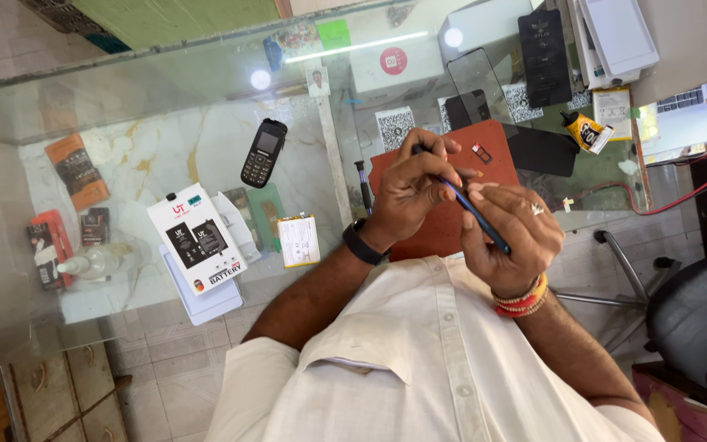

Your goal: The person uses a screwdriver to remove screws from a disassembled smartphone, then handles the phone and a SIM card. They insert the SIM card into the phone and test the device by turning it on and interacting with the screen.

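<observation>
Head view shows a thin dark phone (pixel 475 211) held edge-on between both hands above a reddish work mat (pixel 439 237). One hand, wearing a black wristband (pixel 409 190), curls its fingers closed around the upper end; the other hand, with a ring and red and yellow bangles (pixel 511 231), pinches the lower end shut between thumb and fingers. Held this way, the narrow edge faces up, probably so the seam can be worked.

Just beyond the hands lies a small screwdriver (pixel 363 187). Farther out from the wristband hand sit a flat white battery cell (pixel 299 241), a white rectangular battery box with black pictures (pixel 196 237), and a black keypad phone (pixel 263 152) on the glass counter (pixel 165 139). Past the bangled hand rest a yellow-and-black glue tube (pixel 587 131) and a tall black package (pixel 545 57).
</observation>
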`<state>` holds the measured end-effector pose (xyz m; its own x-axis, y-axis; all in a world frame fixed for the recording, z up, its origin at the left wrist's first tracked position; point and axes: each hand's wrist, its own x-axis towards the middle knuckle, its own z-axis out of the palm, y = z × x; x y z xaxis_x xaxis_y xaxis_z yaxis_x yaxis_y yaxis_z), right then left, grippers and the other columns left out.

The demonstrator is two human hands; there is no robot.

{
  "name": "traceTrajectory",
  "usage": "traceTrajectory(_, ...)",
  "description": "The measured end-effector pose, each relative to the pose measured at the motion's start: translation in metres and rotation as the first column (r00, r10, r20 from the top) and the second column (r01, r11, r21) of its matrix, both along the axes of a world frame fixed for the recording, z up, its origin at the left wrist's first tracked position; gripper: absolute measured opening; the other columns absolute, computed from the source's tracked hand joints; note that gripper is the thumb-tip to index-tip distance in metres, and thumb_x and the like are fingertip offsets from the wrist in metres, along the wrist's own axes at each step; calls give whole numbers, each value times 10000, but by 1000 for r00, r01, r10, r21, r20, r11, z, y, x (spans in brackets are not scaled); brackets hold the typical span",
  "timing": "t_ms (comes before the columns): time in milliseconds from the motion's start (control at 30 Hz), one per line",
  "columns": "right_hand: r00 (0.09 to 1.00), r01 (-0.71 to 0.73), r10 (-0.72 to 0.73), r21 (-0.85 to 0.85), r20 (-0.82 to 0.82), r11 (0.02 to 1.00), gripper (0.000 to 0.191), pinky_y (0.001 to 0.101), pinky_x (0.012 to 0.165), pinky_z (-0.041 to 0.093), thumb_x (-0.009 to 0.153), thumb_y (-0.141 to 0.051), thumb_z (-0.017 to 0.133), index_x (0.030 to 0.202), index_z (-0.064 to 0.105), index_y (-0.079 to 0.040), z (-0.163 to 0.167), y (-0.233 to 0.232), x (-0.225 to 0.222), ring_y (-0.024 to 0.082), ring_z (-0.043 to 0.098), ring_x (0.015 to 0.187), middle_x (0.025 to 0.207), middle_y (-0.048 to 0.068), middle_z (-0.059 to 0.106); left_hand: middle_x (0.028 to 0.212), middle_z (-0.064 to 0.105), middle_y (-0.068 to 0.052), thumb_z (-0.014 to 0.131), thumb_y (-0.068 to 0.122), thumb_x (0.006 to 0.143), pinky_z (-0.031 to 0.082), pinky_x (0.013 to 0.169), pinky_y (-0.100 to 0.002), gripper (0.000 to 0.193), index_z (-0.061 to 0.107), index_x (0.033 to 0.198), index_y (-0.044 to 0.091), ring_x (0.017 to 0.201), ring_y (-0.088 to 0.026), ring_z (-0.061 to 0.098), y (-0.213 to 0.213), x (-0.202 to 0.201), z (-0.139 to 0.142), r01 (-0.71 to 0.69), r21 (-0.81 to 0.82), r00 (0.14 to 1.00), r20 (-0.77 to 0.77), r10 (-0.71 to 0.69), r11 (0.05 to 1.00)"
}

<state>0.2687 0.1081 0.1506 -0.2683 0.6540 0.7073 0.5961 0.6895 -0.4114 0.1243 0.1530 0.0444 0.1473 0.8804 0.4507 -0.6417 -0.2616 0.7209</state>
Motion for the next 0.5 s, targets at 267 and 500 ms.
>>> traceTrajectory(267,998,-1,1,0,60,1000,162,392,845,612,876,22,754,1032,718,50,6,0,2,320,748,940,1021,175,736,1363,435,-52,805,234,924,555,1106,-445,287,699,1110,44,1468,-217,425,5,-9,8,53,71,998,-26,-51,996)
traceTrajectory(500,991,-128,128,1,34,992,276,399,834,610,978,-170,626,1093,675,76,2,2,6,334,745,957,1081,203,712,1403,441,-54,829,212,903,539,1092,-451,280,698,1090,51,1451,-213,425,3,-10,7,42,55,998,33,-44,998)
